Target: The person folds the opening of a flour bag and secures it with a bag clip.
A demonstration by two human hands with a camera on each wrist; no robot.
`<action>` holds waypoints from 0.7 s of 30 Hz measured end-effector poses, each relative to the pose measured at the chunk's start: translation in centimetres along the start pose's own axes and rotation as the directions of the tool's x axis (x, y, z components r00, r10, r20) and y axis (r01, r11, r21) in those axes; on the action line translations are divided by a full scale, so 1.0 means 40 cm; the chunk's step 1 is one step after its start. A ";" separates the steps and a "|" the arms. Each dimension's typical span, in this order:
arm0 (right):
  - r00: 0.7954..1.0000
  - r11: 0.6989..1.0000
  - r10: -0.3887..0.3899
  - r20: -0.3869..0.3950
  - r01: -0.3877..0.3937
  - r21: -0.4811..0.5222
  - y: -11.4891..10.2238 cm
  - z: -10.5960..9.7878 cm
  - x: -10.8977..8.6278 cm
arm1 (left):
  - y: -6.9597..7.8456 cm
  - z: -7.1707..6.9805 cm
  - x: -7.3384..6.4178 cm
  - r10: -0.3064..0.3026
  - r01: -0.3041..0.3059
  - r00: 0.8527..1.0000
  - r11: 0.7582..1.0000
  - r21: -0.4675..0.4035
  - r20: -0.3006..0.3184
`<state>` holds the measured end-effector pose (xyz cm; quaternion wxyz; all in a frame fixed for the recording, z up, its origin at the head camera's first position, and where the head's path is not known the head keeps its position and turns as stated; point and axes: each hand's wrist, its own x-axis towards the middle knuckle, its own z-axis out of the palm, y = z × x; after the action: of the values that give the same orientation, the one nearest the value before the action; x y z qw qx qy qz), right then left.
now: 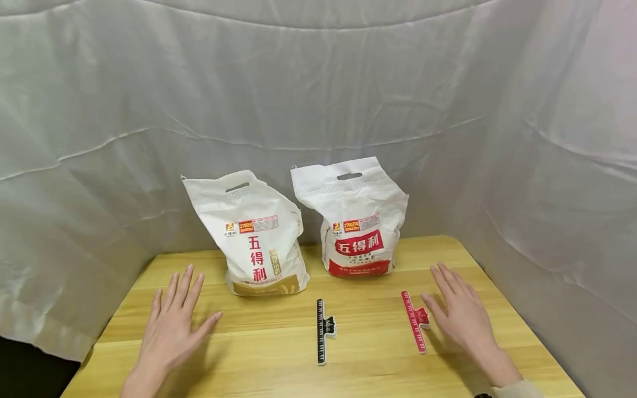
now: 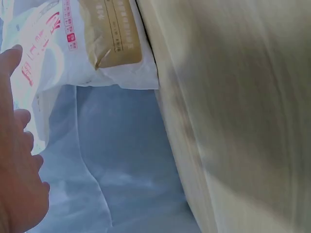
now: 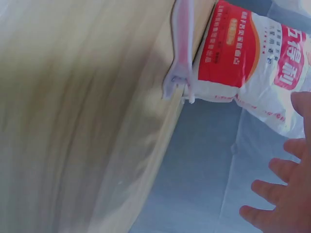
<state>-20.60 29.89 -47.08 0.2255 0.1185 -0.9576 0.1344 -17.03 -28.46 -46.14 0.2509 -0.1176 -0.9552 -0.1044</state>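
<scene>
My left hand (image 1: 171,326) hovers over the table's left side, fingers spread and holding nothing. In front of it stands a white flour bag (image 1: 259,232) with red characters and a gold band at its base. My right hand (image 1: 463,309) is over the right side with straight fingers, also holding nothing. Just left of its thumb lies a red clip (image 1: 414,323) with a piano-key pattern. A similar black clip (image 1: 321,331) lies near the middle of the table. Farther back is a second flour bag (image 1: 363,221) with a red label, its top leaning left.
Both bags stand at the back of the wooden table (image 1: 269,342), each with a handle slot on top. A grey curtain (image 1: 318,88) surrounds the table at the back and sides. The table's rounded right corner lies beyond my right hand.
</scene>
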 end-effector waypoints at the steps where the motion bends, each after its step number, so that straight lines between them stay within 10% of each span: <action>1: 1.000 1.000 -0.005 -0.016 0.005 0.006 -0.004 -0.002 0.001 | 0.002 0.000 0.003 0.004 -0.004 1.000 1.000 -0.001 -0.006; 21: 0.978 0.986 -0.099 -0.186 0.121 0.112 -0.106 -0.030 0.067 | 0.023 -0.036 0.099 0.100 -0.100 0.992 0.995 -0.001 -0.075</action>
<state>-21.24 25.84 -43.95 0.3104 0.1722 -0.9153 0.1905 -19.48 -27.26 -42.79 0.2911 -0.1618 -0.9378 -0.0984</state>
